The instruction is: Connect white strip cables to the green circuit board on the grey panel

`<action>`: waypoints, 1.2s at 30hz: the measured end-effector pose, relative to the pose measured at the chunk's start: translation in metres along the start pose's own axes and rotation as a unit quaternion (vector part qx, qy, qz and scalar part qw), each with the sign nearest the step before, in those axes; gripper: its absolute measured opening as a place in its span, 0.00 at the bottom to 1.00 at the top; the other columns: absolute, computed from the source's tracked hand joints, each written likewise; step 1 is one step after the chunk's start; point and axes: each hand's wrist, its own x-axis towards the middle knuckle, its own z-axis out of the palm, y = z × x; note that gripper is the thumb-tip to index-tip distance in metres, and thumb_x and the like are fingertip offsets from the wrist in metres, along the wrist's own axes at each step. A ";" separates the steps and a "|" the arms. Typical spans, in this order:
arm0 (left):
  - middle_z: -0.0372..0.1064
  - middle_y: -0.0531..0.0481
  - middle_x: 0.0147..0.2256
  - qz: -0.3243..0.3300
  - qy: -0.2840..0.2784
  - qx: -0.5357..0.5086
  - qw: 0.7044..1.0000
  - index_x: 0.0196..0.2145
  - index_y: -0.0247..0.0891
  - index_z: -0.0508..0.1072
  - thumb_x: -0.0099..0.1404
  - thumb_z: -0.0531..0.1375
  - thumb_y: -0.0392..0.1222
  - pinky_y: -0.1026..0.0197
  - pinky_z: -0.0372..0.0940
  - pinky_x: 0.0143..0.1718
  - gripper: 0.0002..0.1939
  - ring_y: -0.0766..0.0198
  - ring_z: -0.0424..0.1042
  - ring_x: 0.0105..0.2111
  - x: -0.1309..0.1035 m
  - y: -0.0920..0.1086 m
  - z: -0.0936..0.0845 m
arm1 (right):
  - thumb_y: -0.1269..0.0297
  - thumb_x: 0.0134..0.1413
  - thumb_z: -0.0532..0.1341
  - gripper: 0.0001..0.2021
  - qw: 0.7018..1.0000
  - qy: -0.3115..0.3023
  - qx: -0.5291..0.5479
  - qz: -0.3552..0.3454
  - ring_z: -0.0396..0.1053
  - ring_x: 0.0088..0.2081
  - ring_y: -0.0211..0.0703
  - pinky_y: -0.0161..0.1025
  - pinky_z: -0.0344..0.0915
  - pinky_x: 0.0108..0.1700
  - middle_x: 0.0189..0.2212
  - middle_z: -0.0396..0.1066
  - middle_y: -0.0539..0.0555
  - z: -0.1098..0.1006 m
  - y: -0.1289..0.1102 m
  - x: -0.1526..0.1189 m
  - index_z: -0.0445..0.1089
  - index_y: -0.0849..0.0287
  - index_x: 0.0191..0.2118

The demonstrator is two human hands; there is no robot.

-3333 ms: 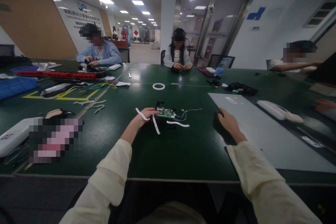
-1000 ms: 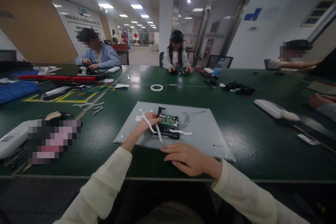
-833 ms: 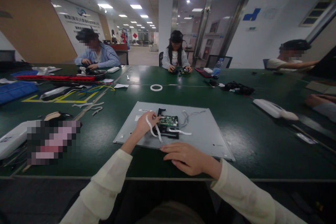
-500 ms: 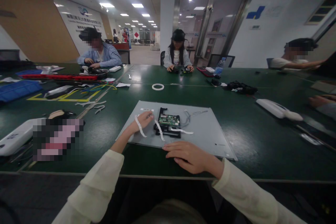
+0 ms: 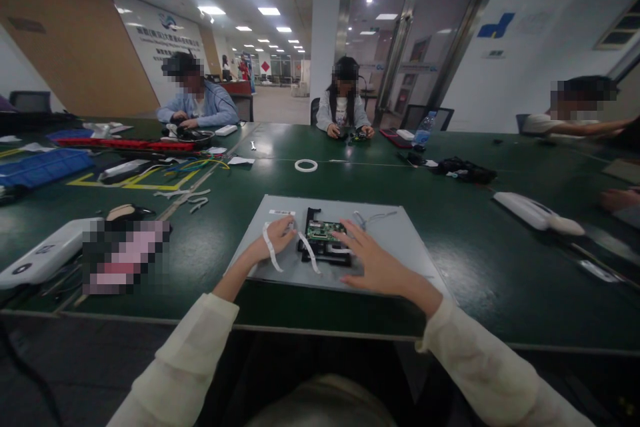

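Note:
A large grey flat panel (image 5: 265,213) lies before me. On it sits a black plastic frame (image 5: 313,256) holding a green circuit board (image 5: 320,231). My left hand (image 5: 273,241) is at the frame's left side with its fingers bent together; whatever they pinch is too small to make out. One white tape strip (image 5: 271,250) runs across the back of that hand. A second tape strip (image 5: 311,255) hangs by its fingertips, over the frame's left edge. My right hand (image 5: 380,263) is open, fingers spread over the right side of the frame and board, partly hiding a third strip.
Grey cables (image 5: 375,218) lie on the panel's far right. Beyond it a white tape roll (image 5: 306,165) rests on the green table (image 5: 270,180). Torn strips (image 5: 197,203), a pink blurred item (image 5: 130,250) and a white device (image 5: 50,250) are left. Several people sit around.
My right hand has moved up from the panel's front edge and spread over the frame's right side, covering the strip there. My left hand has barely moved. The view has shifted slightly.

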 end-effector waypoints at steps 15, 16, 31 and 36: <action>0.60 0.38 0.55 -0.037 0.004 -0.030 0.999 0.54 0.32 0.62 0.61 0.49 0.49 0.51 0.54 0.57 0.26 0.53 0.59 0.56 -0.005 0.007 -0.002 | 0.45 0.41 0.63 0.46 0.997 0.005 0.062 0.033 0.48 0.60 0.55 0.53 0.48 0.59 0.60 0.49 0.60 -0.001 0.037 0.013 0.46 0.56 0.64; 0.60 0.38 0.55 -0.037 0.004 -0.032 0.999 0.54 0.32 0.62 0.61 0.49 0.49 0.51 0.54 0.57 0.26 0.53 0.59 0.56 -0.006 0.008 -0.003 | 0.45 0.41 0.63 0.46 0.997 0.005 0.064 0.032 0.48 0.60 0.55 0.53 0.47 0.59 0.60 0.49 0.60 -0.001 0.038 0.013 0.46 0.56 0.63; 0.57 0.39 0.57 0.022 0.037 -0.024 0.999 0.57 0.32 0.57 0.64 0.48 0.51 0.49 0.53 0.58 0.28 0.53 0.57 0.57 -0.017 0.025 -0.006 | 0.44 0.44 0.62 0.46 0.997 -0.016 0.062 0.037 0.42 0.63 0.55 0.55 0.44 0.61 0.62 0.43 0.61 0.001 0.038 0.013 0.42 0.57 0.65; 0.49 0.44 0.61 0.151 -0.043 -0.024 0.987 0.61 0.36 0.51 0.65 0.50 0.52 0.52 0.47 0.62 0.30 0.57 0.49 0.61 -0.032 0.046 -0.012 | 0.46 0.43 0.63 0.46 0.998 -0.001 0.058 0.020 0.43 0.63 0.54 0.54 0.43 0.61 0.62 0.46 0.60 0.006 0.043 0.012 0.43 0.57 0.64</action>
